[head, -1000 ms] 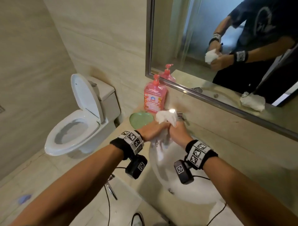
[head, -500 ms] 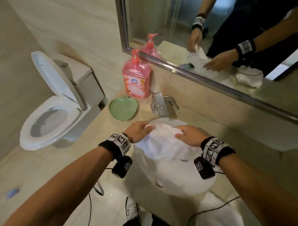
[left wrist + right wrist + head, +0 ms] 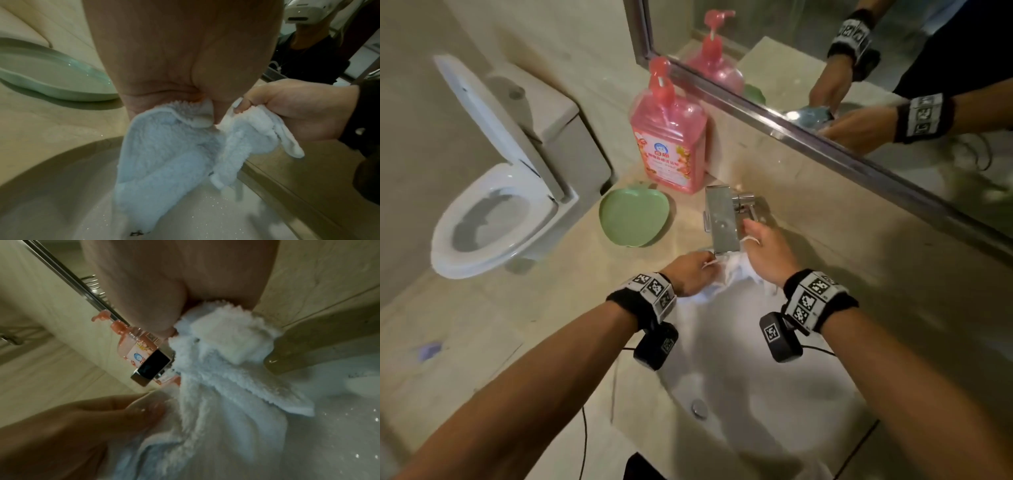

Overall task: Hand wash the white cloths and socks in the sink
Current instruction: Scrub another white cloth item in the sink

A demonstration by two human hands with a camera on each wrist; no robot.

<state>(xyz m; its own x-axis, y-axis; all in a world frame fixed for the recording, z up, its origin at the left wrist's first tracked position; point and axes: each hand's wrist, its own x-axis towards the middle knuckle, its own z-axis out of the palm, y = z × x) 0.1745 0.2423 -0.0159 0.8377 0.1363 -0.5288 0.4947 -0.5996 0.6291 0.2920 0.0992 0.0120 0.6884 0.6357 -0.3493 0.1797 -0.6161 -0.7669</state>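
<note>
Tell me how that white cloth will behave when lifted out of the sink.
Probably floppy: the white cloth folds and hangs below the left hand and right hand. Its fluffy pile likely soaks up water, so expect added weight and drips. It should not slip easily.

Fluffy terry white cloth (image 3: 168, 155) between both hands; brushed metal faucet (image 3: 722, 219) just beyond; glossy ceramic sink (image 3: 756, 394) beneath.

The sink (image 3: 739, 387) lies at the centre of the counter (image 3: 571, 291). The tap (image 3: 722, 219) stands at its 12 o'clock rim. The dish (image 3: 635, 217) lies at 10 o'clock from the tap, the bottle (image 3: 669, 137) at 11 o'clock behind it, against the mirror (image 3: 825, 68). The toilet (image 3: 493, 192) stands at 9 o'clock, off the counter's end.
</note>
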